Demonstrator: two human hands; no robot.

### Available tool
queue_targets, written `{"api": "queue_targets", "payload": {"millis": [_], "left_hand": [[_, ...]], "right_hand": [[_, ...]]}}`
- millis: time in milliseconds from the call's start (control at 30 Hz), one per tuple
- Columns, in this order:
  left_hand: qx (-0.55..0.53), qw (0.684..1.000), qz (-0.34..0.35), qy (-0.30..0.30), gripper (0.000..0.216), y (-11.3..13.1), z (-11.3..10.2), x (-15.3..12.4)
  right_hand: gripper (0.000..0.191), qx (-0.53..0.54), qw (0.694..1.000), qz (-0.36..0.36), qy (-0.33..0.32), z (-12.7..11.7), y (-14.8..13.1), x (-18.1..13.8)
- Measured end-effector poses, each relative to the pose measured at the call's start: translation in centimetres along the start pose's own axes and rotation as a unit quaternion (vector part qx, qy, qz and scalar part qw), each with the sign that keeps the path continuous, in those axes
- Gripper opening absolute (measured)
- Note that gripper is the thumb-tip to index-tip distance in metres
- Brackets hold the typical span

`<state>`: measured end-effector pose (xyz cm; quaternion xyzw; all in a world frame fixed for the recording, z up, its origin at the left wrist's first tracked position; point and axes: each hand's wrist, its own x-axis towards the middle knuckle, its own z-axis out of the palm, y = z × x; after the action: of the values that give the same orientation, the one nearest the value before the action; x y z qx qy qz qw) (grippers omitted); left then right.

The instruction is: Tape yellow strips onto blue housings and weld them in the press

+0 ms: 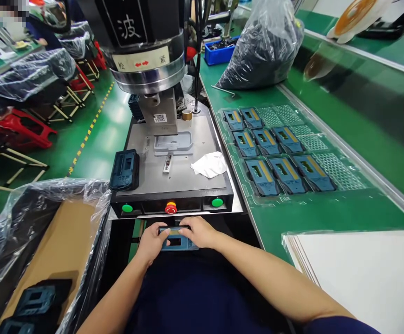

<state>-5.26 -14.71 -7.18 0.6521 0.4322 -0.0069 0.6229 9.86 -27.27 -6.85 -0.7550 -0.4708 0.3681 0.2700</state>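
Note:
Between my two hands, close to my body and in front of the press, is a blue-grey plastic housing (179, 244) with a dark window and a yellowish strip. My left hand (154, 241) grips its left end, thumb on top. At its upper right edge, my right hand (198, 231) pinches it with bent fingers. Just beyond stands the ultrasonic press bed (146, 181) with two green buttons and a red emergency stop (170, 208). A pale grey fixture (174, 142) sits on the bed beneath the metal press head (158, 111). Stacked dark housings (124, 170) stand at the bed's left.
To the right, a clear blister tray (344, 171) holds several similar housings with yellow strips. A white cloth (209, 164) lies on the bed. A plastic-lined box (66, 232) with dark housings stands at left. White sheets (358, 273) lie at lower right; a filled bag (263, 51) stands behind.

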Motion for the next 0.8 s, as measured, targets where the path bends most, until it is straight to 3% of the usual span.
{"api": "queue_targets", "payload": {"millis": [200, 400, 633, 800], "left_hand": [[0.107, 0.993, 0.022, 0.048, 0.052, -0.3, 0.0, 0.2], [0.253, 0.956, 0.072, 0.129, 0.088, -0.3, 1.0, -0.5], [0.232, 0.965, 0.065, 0.104, 0.051, -0.2, 0.0, -0.1], [0.149, 0.985, 0.04, 0.083, 0.045, -0.4, -0.8, 0.0]], "right_hand": [[0.023, 0.017, 0.999, -0.017, 0.028, 1.3, 0.2, 0.1], [0.03, 0.138, 0.989, -0.019, 0.056, 3.1, 0.9, 0.2], [0.031, 0.153, 0.986, 0.035, 0.063, 3.3, 1.3, 0.5], [0.029, 0.155, 0.985, 0.05, 0.061, 3.2, 1.3, 0.9]]}}
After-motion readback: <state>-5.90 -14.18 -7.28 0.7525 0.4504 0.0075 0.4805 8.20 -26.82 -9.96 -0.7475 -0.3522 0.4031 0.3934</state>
